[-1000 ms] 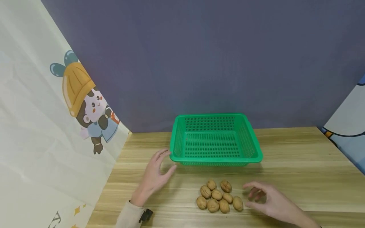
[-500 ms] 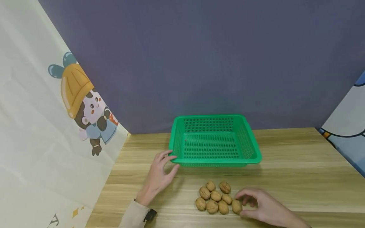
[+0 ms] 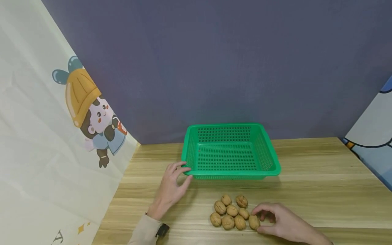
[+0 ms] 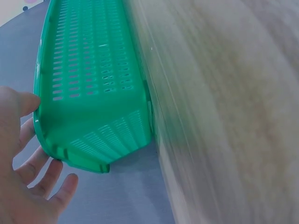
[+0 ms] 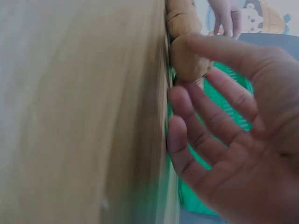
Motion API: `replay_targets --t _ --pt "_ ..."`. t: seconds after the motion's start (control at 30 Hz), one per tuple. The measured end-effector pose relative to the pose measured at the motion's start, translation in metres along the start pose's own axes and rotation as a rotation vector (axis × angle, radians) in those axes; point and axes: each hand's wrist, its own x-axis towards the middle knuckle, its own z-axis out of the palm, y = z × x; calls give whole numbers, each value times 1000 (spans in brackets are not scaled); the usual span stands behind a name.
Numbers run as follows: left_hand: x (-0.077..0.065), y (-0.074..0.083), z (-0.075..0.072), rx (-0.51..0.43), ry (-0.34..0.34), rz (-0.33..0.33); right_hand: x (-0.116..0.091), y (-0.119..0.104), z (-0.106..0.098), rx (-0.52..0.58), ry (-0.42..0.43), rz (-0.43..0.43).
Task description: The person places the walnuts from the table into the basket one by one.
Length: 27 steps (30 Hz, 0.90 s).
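In the head view, my right hand point(image 3: 281, 221) pinches the rightmost walnut point(image 3: 254, 222) between thumb and forefinger, low over the wooden table. The right wrist view shows the thumb on that walnut point(image 5: 187, 60), the other fingers loosely bent beside it. Several more brown walnuts point(image 3: 228, 222) lie grouped to its left. My left hand point(image 3: 170, 187) holds the near left corner of a green plastic basket point(image 3: 232, 172), fingers over the rim and thumb outside. From the left wrist, the thumb point(image 4: 29, 102) is against the basket's rim, with the remaining fingers spread around the corner.
The basket stands behind the walnuts, near the dark wall point(image 3: 226, 68) at the table's point(image 3: 318, 183) back edge. A pale sheet with a cartoon figure point(image 3: 101, 115) borders the left side. Another printed sheet point(image 3: 373, 136) stands at the right.
My right hand has moved left and closed its thumb and forefinger on the rightmost walnut. My left hand has shifted slightly right, its fingers now over the basket's rim.
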Motion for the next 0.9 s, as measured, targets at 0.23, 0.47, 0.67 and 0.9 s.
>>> replay_targets --t 0.23,0.47,0.67,0.9 --pt "1 1 -1 8 -20 -5 3 -19 -19 26 -21 -8" --pt "0 1 -2 13 -31 -15 19 -68 -60 -139 52 -92" --pt "1 0 -3 9 -33 -4 44 -103 -104 -129 87 -105" --pt "1 1 -4 6 -35 -11 80 -113 -135 -113 137 -72"
